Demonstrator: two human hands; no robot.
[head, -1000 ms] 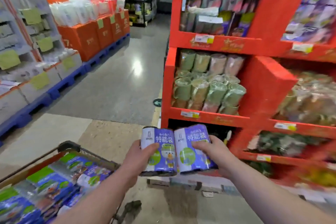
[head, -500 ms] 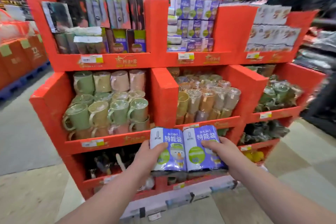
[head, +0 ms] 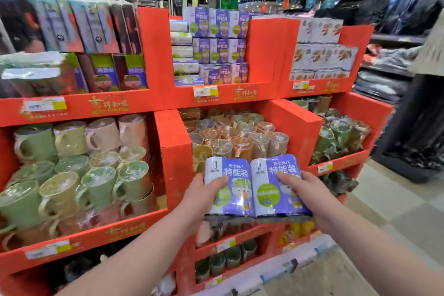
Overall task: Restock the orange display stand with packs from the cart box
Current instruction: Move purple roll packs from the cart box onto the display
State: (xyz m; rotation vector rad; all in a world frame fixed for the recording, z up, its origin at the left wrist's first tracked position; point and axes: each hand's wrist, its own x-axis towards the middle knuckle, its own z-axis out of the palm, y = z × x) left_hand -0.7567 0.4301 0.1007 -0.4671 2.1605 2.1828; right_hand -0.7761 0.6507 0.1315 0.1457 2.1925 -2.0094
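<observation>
Left hand [head: 201, 196] and right hand [head: 310, 192] grip the purple packs [head: 254, 187] in front of the orange display stand [head: 153, 55]. Next I'd guess lift them to the stand's top-middle matching stack [head: 221, 48].

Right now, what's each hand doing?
Left hand: grips the left end of the purple two-roll pack.
Right hand: grips the right end of that pack.

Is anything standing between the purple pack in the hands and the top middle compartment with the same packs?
Nothing visible: open air lies between the pack and that compartment; the wrapped cups sit lower.
</observation>
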